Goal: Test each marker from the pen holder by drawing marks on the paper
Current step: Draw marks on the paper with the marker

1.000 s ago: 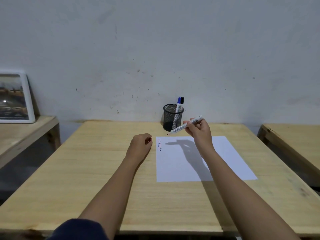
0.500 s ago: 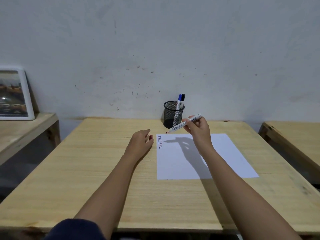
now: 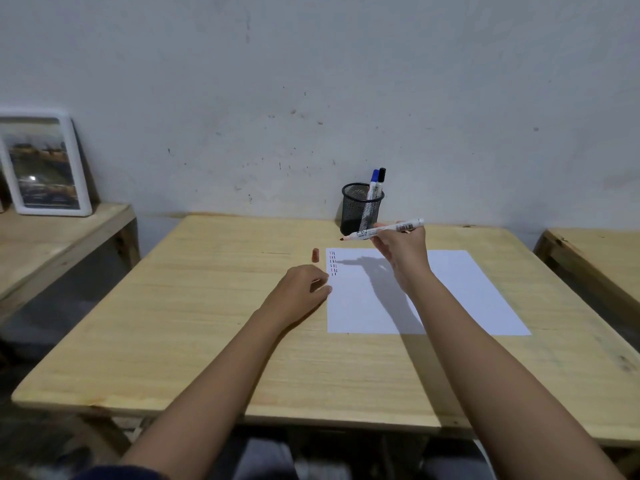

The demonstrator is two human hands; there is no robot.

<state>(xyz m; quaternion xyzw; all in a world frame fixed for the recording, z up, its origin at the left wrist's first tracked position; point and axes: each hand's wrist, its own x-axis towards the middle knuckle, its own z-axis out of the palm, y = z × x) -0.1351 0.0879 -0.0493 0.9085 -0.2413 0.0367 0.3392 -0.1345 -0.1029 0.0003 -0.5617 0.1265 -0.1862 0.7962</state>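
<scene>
Gripping an uncapped marker (image 3: pixel 382 230) above the paper (image 3: pixel 450 292), right hand (image 3: pixel 401 249) raised; left hand (image 3: pixel 299 292) loosely curled, empty, on the table (image 3: pixel 173 323).

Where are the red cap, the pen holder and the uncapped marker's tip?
red cap (image 3: pixel 315 255), head view, middle of the cap standing on the table.
pen holder (image 3: pixel 356 211), head view, front mesh wall.
uncapped marker (image 3: pixel 342 239), head view, its red tip.

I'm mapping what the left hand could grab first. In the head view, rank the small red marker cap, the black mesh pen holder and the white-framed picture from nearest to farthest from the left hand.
1. Small red marker cap: on the table just beyond the left hand.
2. Black mesh pen holder: farther back, to the hand's right, by the wall.
3. White-framed picture: far left, on the neighbouring table.
</scene>
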